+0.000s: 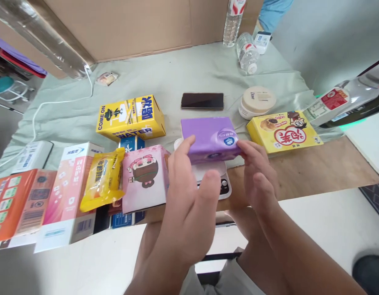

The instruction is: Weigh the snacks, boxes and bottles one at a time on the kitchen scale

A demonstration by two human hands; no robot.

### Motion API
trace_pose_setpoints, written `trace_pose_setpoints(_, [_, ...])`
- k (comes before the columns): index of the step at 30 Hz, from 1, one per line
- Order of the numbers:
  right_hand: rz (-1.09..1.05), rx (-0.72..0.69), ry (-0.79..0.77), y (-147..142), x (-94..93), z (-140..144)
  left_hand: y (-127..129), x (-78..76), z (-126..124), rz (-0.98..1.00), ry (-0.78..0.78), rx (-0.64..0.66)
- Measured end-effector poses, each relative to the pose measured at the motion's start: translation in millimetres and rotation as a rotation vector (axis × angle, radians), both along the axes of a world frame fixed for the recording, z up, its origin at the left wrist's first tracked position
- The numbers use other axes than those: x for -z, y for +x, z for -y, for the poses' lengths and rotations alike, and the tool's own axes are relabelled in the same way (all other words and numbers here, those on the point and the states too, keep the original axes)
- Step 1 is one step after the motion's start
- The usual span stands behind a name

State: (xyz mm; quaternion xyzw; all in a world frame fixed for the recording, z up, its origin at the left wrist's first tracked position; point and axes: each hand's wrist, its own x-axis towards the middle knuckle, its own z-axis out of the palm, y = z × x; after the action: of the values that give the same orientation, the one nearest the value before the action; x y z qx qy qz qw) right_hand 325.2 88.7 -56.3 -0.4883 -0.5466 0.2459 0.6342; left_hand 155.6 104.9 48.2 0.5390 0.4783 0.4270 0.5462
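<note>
A purple soft pack of tissues (209, 135) lies across the top of a white kitchen scale (228, 190); whether its full weight rests there I cannot tell. My left hand (189, 200) is at the pack's left end, fingertips against it and thumb raised clear. At the right end, the fingertips of my right hand (260, 176) press on the corner, thumb also free. Between them the two hands hold the pack. Just left of my left hand stands a pink box with a cartoon girl (145, 178). The scale is partly hidden by the pack and my left hand.
Behind the pack lies a black phone (202, 101). A yellow drink box (131, 116) and a yellow-wrapped soap (103, 180) are on the left, with pink and orange boxes (26, 205) beyond. Rightward are a cream jar (257, 102), a yellow snack box (284, 131) and bottles (247, 53).
</note>
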Motion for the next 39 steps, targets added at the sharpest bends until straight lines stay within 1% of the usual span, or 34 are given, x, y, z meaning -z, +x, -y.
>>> trace_pose_setpoints(2, [0.023, 0.021, 0.007, 0, 0.3, 6, -12, -4.6, 9, -0.079, -0.085, 0.022])
trace_pose_setpoints(3, [0.012, 0.02, -0.005, 0, 0.9, 7, -17, -5.2, 11, -0.101, -0.103, 0.027])
trace_pose_setpoints(4, [-0.025, 0.019, -0.015, 0, 1.6, 7, -21, -4.7, 13, -0.103, -0.104, 0.028])
trace_pose_setpoints(6, [-0.138, 0.026, -0.023, -1, 4.1, 4, -28, -1.2, 14, -0.048, -0.053, 0.008])
trace_pose_setpoints(8, [-0.249, 0.052, -0.024, -3, 7.3, -2, -32, 2.8, 13, 0.064, 0.002, -0.032])
trace_pose_setpoints(10, [-0.311, 0.061, -0.053, -5, 10.5, -8, -34, 4.1, 11, 0.175, 0.031, -0.091])
trace_pose_setpoints(13, [-0.335, 0.009, -0.122, -6, 13.9, -17, -35, 0.6, 6, 0.257, 0.046, -0.233])
trace_pose_setpoints(15, [-0.311, -0.014, -0.138, -7, 15.7, -24, -36, -2.2, 2, 0.272, 0.066, -0.287])
trace_pose_setpoints(18, [-0.3, -0.006, -0.13, -7, 19.7, -33, -39, -2.6, -1, 0.277, 0.087, -0.229])
trace_pose_setpoints(21, [-0.324, 0.053, -0.115, -6, 24.9, -40, -43, -0.5, -3, 0.266, 0.1, -0.179])
trace_pose_setpoints(25, [-0.328, 0.155, -0.1, -2, 29.1, -42, -47, -0.3, -3, 0.236, 0.108, -0.196])
trace_pose_setpoints(28, [-0.304, 0.196, -0.089, 1, 28.5, -42, -49, -2.9, -2, 0.244, 0.092, -0.198])
trace_pose_setpoints(33, [-0.252, 0.186, -0.084, 2, 24.6, -43, -52, -5.8, -2, 0.271, 0.06, -0.125])
trace_pose_setpoints(37, [-0.255, 0.13, -0.064, 2, 22.4, -42, -52, -4.5, -3, 0.288, 0.099, -0.085])
trace_pose_setpoints(39, [-0.231, 0.099, -0.063, 3, 21.0, -41, -52, -2.9, -3, 0.273, 0.102, -0.086])
